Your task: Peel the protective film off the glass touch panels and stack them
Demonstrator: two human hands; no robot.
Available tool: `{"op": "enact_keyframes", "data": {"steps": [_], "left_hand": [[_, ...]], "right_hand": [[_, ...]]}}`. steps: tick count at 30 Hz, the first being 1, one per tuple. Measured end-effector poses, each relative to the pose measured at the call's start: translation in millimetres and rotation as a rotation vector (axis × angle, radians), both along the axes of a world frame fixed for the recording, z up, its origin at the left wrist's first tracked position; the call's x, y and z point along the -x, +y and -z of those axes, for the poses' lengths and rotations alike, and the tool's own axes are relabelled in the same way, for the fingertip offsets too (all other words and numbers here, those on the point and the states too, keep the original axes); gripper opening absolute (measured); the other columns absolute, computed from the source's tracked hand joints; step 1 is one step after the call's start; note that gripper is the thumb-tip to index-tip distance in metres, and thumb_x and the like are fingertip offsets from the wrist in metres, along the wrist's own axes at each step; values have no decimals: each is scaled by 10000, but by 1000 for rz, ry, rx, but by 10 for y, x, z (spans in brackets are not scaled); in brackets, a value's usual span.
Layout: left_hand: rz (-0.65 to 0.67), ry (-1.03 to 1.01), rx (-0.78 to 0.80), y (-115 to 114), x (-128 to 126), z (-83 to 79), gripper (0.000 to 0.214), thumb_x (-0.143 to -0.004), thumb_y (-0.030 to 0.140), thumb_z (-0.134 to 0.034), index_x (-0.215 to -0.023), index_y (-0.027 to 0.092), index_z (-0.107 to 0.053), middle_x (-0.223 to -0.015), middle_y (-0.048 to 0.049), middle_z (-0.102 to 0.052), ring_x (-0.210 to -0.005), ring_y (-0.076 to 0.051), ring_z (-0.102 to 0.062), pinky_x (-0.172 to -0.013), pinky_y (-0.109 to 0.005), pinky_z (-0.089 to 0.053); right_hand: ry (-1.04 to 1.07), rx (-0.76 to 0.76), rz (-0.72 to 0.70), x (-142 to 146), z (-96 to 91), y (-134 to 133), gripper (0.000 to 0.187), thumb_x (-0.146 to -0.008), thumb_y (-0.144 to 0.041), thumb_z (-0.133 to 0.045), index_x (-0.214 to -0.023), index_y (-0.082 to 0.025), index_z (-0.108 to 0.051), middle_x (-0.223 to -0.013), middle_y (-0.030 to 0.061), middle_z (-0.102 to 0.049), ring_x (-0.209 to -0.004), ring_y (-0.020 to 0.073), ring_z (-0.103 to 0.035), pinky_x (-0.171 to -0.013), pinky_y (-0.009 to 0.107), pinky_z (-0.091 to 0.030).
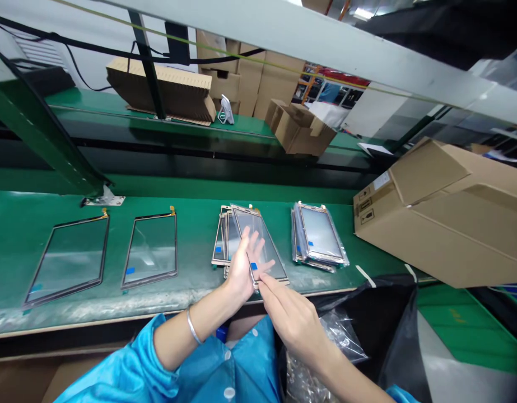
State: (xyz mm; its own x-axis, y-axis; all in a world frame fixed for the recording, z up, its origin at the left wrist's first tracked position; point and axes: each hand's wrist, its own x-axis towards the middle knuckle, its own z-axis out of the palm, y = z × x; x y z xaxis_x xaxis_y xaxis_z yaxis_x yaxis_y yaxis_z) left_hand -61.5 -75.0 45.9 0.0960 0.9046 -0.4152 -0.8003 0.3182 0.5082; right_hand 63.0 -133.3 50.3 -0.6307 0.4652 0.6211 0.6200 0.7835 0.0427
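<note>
My left hand (244,267) holds a thin glass touch panel (258,240) from below, fingers spread behind it, above the front edge of the green bench. My right hand (289,316) pinches the panel's near lower corner by its small blue tab. Just behind the held panel lies a stack of similar bare panels (223,238). To the right sits a stack of panels in clear plastic bags (319,235). Two single panels, one (151,250) and another (69,260), lie flat on the bench to the left.
A large cardboard box (447,215) lies on the bench at right. A black bag (384,319) with clear plastic wrappers hangs open by my right forearm. Cardboard boxes (300,129) and a cardboard stack (166,89) stand on the far bench, behind a green frame post (40,131).
</note>
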Motion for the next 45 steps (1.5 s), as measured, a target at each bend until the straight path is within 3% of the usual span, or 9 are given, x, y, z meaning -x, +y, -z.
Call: {"op": "enact_keyframes", "data": {"steps": [4,10,13,17,20,23,29,39,45], "left_hand": [[-5,-11,-17,-36,58,31,489,-957,433,-367,-1431,359,-272,-1543,-14,-278,-1381,-212,-312,-876,-419,-530],[227,15,-145,-190,126,185,597,-788,387,-701,-1321,228,-485,-1347,-134,-550,-1195,-309,-548,-849,-351,-541],[330,59,-226,-275,241,228,552,-745,230,-757,-1251,210,-537,-1373,-128,-528,-1169,-295,-574,-878,-343,-530],[474,154,-171,-414,560,285,537,-764,256,-743,-1255,194,-533,-1266,-149,-615,-1048,-265,-654,-818,-297,-544],[486,237,-134,-519,738,340,532,-762,319,-742,-1235,182,-541,-1114,-148,-698,-923,-240,-702,-738,-268,-550],[523,309,-161,-580,744,349,483,-762,367,-733,-1169,163,-571,-1049,-153,-719,-890,-246,-710,-720,-281,-547],[506,453,-201,-597,633,285,437,-739,396,-744,-1075,161,-593,-1006,-141,-734,-836,-225,-716,-696,-280,-540],[406,629,-185,-599,608,258,381,-686,377,-775,-923,154,-578,-836,-106,-760,-725,-209,-717,-707,-287,-531],[326,721,-259,-731,607,193,244,-734,329,-731,-840,171,-579,-757,-79,-756,-678,-197,-701,-708,-291,-527]], "right_hand": [[111,118,-42,30,-7,44,254,-886,-64,-462,-1054,-114,-646,-1017,163,-711,-950,235,-685,-785,307,-575],[782,1017,24,-12,27,390,131,-917,-264,-467,-881,-200,-577,-822,40,-700,-682,152,-687,-590,256,-578],[1271,1252,59,-437,-26,716,99,-812,-262,-589,-756,-191,-548,-759,29,-687,-673,158,-689,-510,219,-556],[1771,822,304,-1350,-131,1001,135,-716,-140,-569,-607,-176,-497,-684,36,-668,-654,134,-686,-492,169,-534],[1825,477,451,-1598,-92,936,152,-734,-155,-531,-606,-188,-458,-658,37,-677,-660,147,-696,-505,187,-536],[1593,673,406,-1217,33,709,117,-749,-230,-628,-736,-191,-519,-715,44,-713,-685,194,-708,-521,248,-552],[1272,1300,-27,-334,44,408,333,-837,-539,-556,-825,-209,-511,-789,70,-732,-686,220,-712,-540,308,-559],[1318,1164,65,-337,28,419,347,-792,-519,-631,-713,-197,-531,-644,22,-679,-584,169,-652,-518,261,-502],[1621,1214,20,-311,62,481,361,-661,-444,-763,-637,-192,-507,-604,-41,-547,-494,86,-501,-442,196,-443]]}}
